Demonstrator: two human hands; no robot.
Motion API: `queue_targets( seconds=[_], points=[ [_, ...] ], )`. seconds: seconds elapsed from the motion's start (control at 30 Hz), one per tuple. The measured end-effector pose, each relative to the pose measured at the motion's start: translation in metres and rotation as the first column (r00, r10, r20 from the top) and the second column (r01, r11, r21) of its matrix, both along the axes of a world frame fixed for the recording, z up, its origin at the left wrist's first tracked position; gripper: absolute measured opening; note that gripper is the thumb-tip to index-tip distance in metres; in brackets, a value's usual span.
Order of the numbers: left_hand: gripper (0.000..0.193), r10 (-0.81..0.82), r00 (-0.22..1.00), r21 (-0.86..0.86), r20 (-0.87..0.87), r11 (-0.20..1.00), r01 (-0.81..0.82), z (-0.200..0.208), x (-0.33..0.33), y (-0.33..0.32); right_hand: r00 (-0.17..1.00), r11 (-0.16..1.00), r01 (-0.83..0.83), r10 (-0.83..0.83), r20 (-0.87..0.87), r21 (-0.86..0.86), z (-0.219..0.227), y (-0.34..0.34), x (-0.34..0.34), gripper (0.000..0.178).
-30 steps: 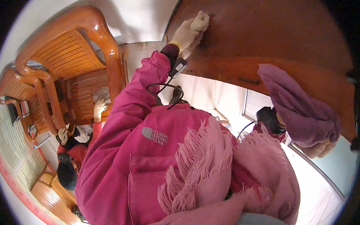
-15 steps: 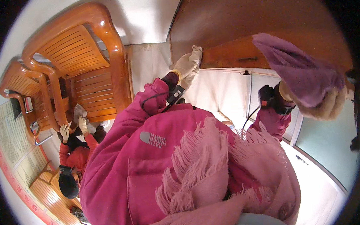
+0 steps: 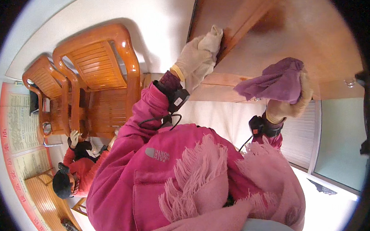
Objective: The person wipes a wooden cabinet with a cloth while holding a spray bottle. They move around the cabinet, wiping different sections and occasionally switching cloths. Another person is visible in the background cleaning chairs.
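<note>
Head view: left hand (image 3: 187, 61), gloved, upper centre, fingers bunched round a pale cloth (image 3: 211, 41) at the edge of the brown wooden furniture (image 3: 314, 44); contact looks likely. Right hand (image 3: 290, 107), gloved, right of centre, fingers grasping a purple cloth (image 3: 277, 83) in front of the wood; contact unclear. Looks mid-work: both cloths in hand, neither set down. Can't tell how much surface is done or left. Wooden chairs (image 3: 93, 70) left; another person (image 3: 86, 173) lower left.

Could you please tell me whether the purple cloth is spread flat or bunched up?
Bunched up: the purple cloth is creased and gathered in the gloved right hand, with a loose end pointing left.
</note>
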State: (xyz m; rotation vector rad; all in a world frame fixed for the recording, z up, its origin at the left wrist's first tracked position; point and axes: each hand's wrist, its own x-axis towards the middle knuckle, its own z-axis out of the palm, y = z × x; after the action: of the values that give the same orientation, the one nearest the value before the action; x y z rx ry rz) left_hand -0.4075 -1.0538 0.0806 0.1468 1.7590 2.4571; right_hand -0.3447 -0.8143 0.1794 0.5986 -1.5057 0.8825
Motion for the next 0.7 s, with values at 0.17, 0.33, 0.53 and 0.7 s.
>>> queue_targets(
  seconds=[0.17, 0.33, 0.53, 0.7],
  points=[
    [0.053, 0.087, 0.933, -0.154, -0.349, 0.977, -0.149, 0.079, -0.026, -0.008, 0.948, 0.997, 0.05, -0.027, 0.317, -0.065, -0.029, 0.034, 0.021, 0.045],
    [0.064, 0.073, 0.817, 0.102, -0.571, 0.995, -0.017, 0.139, -0.046, 0.004, 0.773, 0.941, 0.083, 0.146, 0.617, -0.327, -0.063, 0.048, 0.03, 0.049],
    [0.073, 0.194, 0.214, 0.03, -0.958, 0.804, -0.594, 0.151, -0.003, 0.023, 0.516, 0.848, 0.045, 0.432, 0.739, -0.527, -0.093, 0.044, 0.047, 0.042],
    [0.065, 0.013, 0.018, -0.01, -1.0, 0.463, -0.886, 0.152, 0.02, 0.033, 0.412, 0.889, 0.17, 0.328, 0.85, -0.425, -0.111, 0.054, 0.05, 0.038]
  ],
)
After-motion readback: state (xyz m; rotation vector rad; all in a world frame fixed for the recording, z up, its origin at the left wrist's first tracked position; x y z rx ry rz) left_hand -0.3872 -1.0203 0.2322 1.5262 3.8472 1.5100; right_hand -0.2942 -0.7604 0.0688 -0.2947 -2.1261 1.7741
